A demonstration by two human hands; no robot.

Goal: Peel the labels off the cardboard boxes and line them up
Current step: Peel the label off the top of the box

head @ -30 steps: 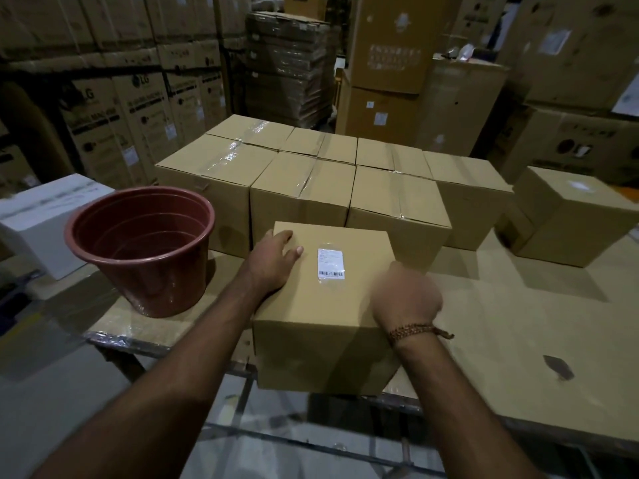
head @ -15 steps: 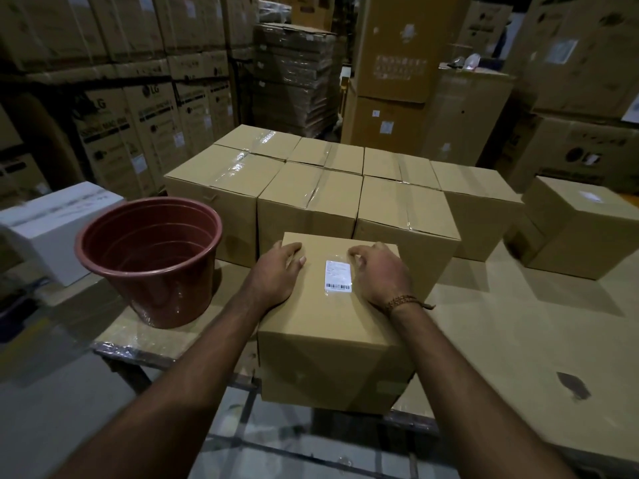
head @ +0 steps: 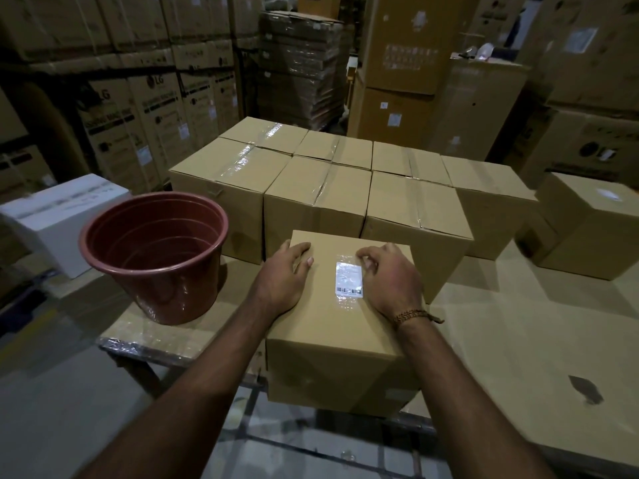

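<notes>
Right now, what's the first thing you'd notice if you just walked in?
Probably the white label shining on top of the near cardboard box at the table's front edge, with the left hand resting flat beside it and the right hand curled at its upper corner. Next, the big reddish-brown bucket standing to the left.

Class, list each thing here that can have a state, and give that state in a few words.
near box: closed, label on top
label: stuck flat, not yet peeled
left hand: flat on the box top
right hand: fingers curled at the label's upper right corner
bucket: upright, open
rear boxes: taped shut
</notes>
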